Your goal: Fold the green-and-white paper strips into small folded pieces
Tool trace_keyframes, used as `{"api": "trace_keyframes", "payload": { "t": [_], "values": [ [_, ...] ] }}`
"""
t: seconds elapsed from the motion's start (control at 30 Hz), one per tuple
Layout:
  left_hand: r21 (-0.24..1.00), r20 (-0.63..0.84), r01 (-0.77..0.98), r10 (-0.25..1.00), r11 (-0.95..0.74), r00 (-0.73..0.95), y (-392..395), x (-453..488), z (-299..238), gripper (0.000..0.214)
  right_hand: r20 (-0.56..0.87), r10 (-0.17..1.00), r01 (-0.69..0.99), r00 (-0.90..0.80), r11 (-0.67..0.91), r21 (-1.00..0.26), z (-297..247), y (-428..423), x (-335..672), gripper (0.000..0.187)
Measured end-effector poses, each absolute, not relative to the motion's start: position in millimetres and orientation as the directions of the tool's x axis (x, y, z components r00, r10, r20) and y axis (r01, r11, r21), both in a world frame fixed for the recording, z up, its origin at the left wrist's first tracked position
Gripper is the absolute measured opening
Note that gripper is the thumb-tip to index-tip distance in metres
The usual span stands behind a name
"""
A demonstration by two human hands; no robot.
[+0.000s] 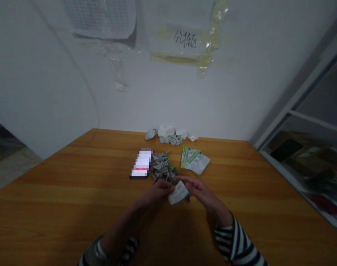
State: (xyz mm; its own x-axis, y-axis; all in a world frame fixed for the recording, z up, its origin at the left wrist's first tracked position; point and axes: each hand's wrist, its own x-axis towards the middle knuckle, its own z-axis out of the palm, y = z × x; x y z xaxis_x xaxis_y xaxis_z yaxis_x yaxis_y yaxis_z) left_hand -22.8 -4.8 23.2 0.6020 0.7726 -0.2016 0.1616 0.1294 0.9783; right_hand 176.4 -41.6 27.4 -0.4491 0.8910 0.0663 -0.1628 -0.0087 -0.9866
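Note:
Between my two hands is a small printed paper [178, 193], white with a green edge and tilted over the wooden table. The fingers of my left hand [161, 190] pinch its left side. On its right side, my right hand [197, 190] grips it too, with the index finger stretched along the top edge. Just beyond my fingers lies a heap of folded or crumpled printed papers [161, 162], partly hidden by the hands. Right of that heap rests a fanned stack of flat green-and-white printed sheets [195, 160].
A phone [141, 163] with a lit, blurred screen lies left of the heap. White crumpled papers [166, 130] and printed wads [150, 134] sit along the table's back edge [115, 130] by the wall. At right stands a shelf frame [312, 118] with boxes behind it.

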Motion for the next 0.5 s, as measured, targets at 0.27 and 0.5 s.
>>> {"api": "trace_keyframes", "payload": {
  "t": [0.27, 0.5],
  "values": [
    [0.95, -0.313, 0.202, 0.719, 0.239, 0.62, -12.5, -23.8, 32.8, 0.045, 0.032, 0.875, -0.103, -0.483, -0.021, -0.994, 15.7, -35.2, 190.2, 0.024],
    [0.981, -0.193, 0.112, 0.771, 0.157, 0.606, -12.8, -18.7, 31.7, 0.047, 0.102, 0.971, -0.104, -0.218, 0.08, -0.991, 13.6, -36.3, 172.1, 0.013]
  ]
}}
